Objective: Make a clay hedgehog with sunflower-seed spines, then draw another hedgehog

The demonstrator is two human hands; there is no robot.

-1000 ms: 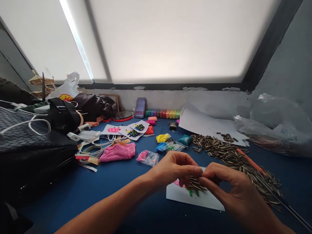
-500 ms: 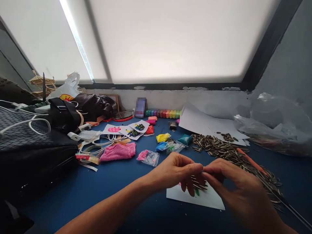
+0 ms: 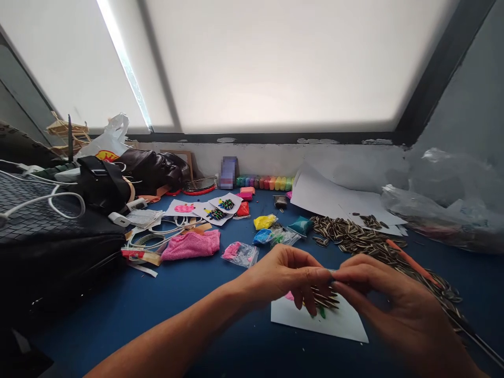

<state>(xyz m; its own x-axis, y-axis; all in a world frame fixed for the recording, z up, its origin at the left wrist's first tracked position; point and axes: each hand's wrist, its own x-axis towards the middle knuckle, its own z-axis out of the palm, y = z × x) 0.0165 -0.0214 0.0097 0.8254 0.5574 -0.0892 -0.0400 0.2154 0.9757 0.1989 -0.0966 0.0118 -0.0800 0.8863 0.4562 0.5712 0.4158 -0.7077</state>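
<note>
While both hands meet over the card [image 3: 315, 328], the main risk is judged to lie in the tiny pinch between them. Left hand [image 3: 281, 275] and right hand [image 3: 388, 294] each have thumb and finger closed on a small dark bit [image 3: 332, 279], mostly hidden; material not determinable. Should the two pulls be uneven, it could tear or slip and drop onto the work. Card lies on the blue table [image 3: 220, 325], directly below the fingers, bearing seeds [image 3: 329, 301], a green piece [image 3: 323, 313] and a pink piece [image 3: 290, 296]. Left fingers hang very near the seeds; contact not clear. If that hand dips, seeds could be knocked askew; how firmly they are set cannot be told. Hands also mask part of the card, so misplacement might go unnoticed. Right of the right hand, an orange tool [image 3: 413, 261] lies across the seed pile [image 3: 354, 236]; a wide elbow swing could scatter both.
</note>
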